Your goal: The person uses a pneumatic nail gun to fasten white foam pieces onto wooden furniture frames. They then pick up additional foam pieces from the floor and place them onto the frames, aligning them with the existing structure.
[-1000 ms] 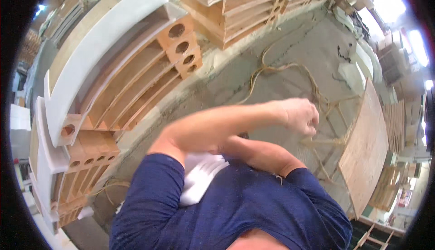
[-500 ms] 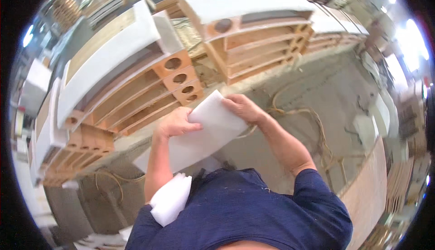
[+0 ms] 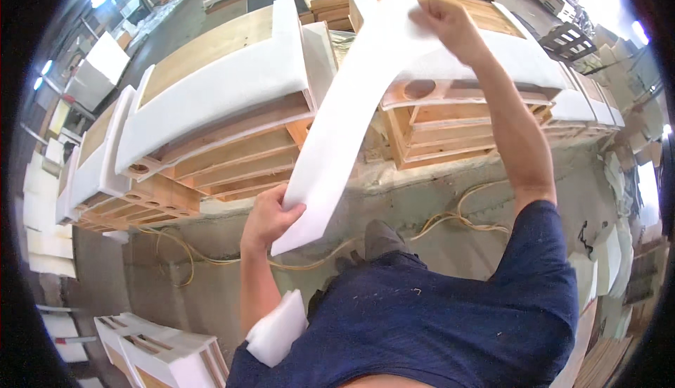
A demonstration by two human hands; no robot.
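Observation:
A long white strip of soft foam sheet [image 3: 344, 117] stretches diagonally between my hands. My left hand [image 3: 271, 221] grips its lower end, thumb on top and fingers behind. Up at the far end, my right hand [image 3: 448, 28] is closed on the strip's right edge, slightly smeared by motion. A folded white foam piece [image 3: 279, 328] is tucked at the bend of my left arm. Behind the strip stand wooden frames with white padding along their tops, one padded frame [image 3: 211, 93] to the left and another padded frame [image 3: 467, 61] to the right, partly hidden by my arm.
A yellowish hose [image 3: 450, 218] snakes over the grey floor in front of the frames. Another white-padded frame [image 3: 162, 346] stands at the lower left. Boards [image 3: 598, 360] lean at the lower right. A dark slatted pallet [image 3: 568, 42] sits farther back.
My right hand has moved up and away, drawing the foam strip out lengthwise between both hands. My left hand has shifted slightly lower on the strip. The view has also shifted.

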